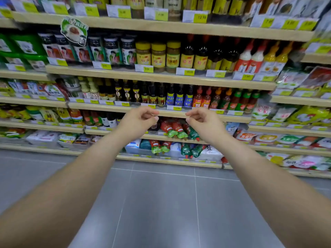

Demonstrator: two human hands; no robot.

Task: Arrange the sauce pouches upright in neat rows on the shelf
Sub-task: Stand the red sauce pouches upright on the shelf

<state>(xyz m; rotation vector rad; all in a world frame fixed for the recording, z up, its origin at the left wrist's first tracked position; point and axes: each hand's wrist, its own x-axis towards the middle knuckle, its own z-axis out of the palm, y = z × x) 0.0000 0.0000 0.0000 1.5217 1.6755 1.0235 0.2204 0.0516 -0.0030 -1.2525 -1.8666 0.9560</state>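
While both bare arms are stretched out toward the store shelving, the left hand (138, 119) is seen with its grip loosely pinched on nothing, fingers curled and well short of any product. Just right of it, the red-and-green sauce pouches (176, 129) are found slumped and tilted on a lower shelf (179, 138), more jumbled on the shelf below. The right hand (202, 120) is held the same way, grip curled, nothing held.
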